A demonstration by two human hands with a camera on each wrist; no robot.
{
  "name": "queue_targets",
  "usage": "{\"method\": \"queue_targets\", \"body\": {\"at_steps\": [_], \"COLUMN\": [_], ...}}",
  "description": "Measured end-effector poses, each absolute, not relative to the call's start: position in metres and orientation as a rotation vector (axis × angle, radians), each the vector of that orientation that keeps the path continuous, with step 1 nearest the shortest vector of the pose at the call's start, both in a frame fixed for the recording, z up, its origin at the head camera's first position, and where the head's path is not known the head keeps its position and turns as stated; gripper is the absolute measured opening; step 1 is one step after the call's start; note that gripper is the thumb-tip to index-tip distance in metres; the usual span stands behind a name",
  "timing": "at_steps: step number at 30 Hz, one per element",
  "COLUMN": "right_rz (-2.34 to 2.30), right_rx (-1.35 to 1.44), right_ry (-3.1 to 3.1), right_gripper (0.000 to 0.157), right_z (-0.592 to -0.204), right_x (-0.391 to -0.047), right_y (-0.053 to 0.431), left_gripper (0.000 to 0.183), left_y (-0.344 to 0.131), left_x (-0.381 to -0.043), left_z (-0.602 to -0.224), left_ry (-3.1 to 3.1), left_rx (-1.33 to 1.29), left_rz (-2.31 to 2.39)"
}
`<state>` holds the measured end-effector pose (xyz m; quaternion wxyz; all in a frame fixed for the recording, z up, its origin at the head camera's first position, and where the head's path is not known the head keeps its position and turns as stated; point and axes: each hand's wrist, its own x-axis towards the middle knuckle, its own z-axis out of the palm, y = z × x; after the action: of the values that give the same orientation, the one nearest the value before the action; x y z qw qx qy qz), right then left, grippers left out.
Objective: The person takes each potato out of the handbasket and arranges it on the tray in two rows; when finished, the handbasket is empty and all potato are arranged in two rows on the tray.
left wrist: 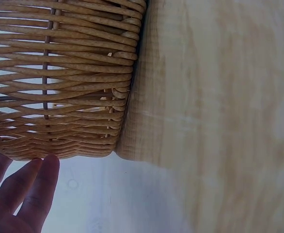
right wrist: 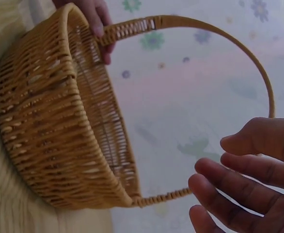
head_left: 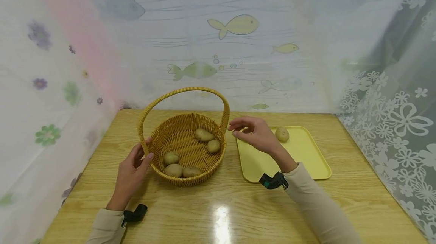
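Observation:
A round wicker basket (head_left: 185,181) with a tall arched handle stands on the table, several potatoes (head_left: 173,170) inside it. At its left side my left hand (head_left: 133,170) grips the rim by the foot of the handle, thumb on the near side and fingers behind. In the left wrist view the fingertips (left wrist: 49,165) lie against the woven outer wall. My right hand (head_left: 257,134) hangs in the air just right of the handle, fingers loosely bent with nothing in them. The right wrist view shows its thumb and fingers (right wrist: 224,182) spread apart near the handle.
To the right lies a yellow tray (head_left: 306,160) with one potato (head_left: 282,134) near its far edge. The right forearm passes over the tray's near left corner. Patterned curtains (head_left: 238,66) close off the back and both sides of the wooden table (head_left: 190,213).

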<state>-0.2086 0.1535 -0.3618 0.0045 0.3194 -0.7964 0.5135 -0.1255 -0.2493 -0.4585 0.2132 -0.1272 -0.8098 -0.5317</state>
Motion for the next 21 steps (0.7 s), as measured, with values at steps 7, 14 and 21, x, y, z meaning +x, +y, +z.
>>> {"method": "queue_targets", "body": {"at_steps": [7, 14, 21], "right_rz": [1.605, 1.584, 1.588], "right_rx": [1.085, 1.12, 1.197], "right_ry": [-2.493, -2.528, -2.563], "right_gripper": [0.026, 0.028, 0.028], "right_z": [-0.363, -0.36, -0.362], "right_x": [-0.214, -0.218, -0.226], "right_y": [0.134, 0.118, 0.104], "left_gripper": [0.049, 0.051, 0.05], "left_y": [-0.25, -0.25, -0.25], "left_x": [-0.126, -0.127, -0.126], "left_z": [-0.461, -0.461, -0.461], "left_ry": [-2.254, -2.261, -2.247], "left_rx": [-0.353, -0.344, -0.348], "left_rz": [-1.471, -1.455, -1.47]}}
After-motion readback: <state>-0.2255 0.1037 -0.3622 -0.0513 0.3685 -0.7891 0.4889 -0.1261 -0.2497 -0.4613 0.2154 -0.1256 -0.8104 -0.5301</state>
